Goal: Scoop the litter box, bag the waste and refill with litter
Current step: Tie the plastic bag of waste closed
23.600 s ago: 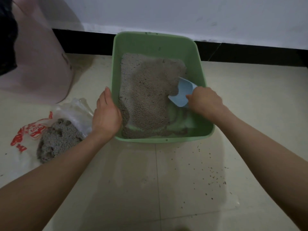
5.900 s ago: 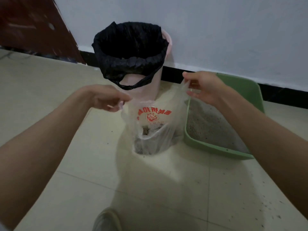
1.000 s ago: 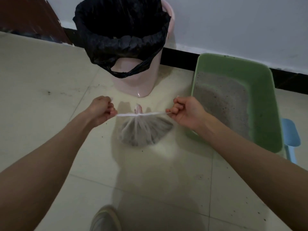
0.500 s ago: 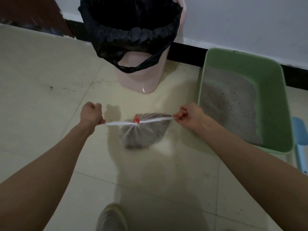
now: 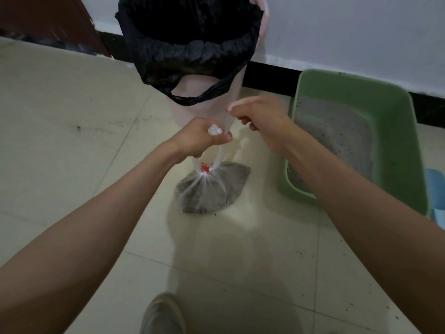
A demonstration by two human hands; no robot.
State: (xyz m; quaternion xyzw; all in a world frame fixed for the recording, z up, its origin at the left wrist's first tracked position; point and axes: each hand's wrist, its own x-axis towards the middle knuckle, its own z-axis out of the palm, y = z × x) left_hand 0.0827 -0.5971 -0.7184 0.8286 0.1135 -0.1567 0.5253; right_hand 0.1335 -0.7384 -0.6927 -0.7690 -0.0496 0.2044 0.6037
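A clear plastic waste bag (image 5: 212, 189) full of grey clumped litter hangs knotted just above the tiled floor. My left hand (image 5: 204, 138) grips one bunched white handle of the bag. Just to its right, my right hand (image 5: 260, 116) pinches the other handle, which is stretched upward. The green litter box (image 5: 375, 109) stands at the right against the wall with grey litter spread in it. Beside its right edge lies the blue scoop (image 5: 437, 196), mostly cut off by the frame.
A pink bin (image 5: 192, 109) lined with a black bag (image 5: 190, 44) stands against the wall just behind my hands. Litter grains are scattered on the floor at the lower right. My shoe (image 5: 161, 314) shows at the bottom edge.
My hands, which were pulling the two handles apart sideways to tighten the knot, have come together above the bag. The bag now hangs from the handles.
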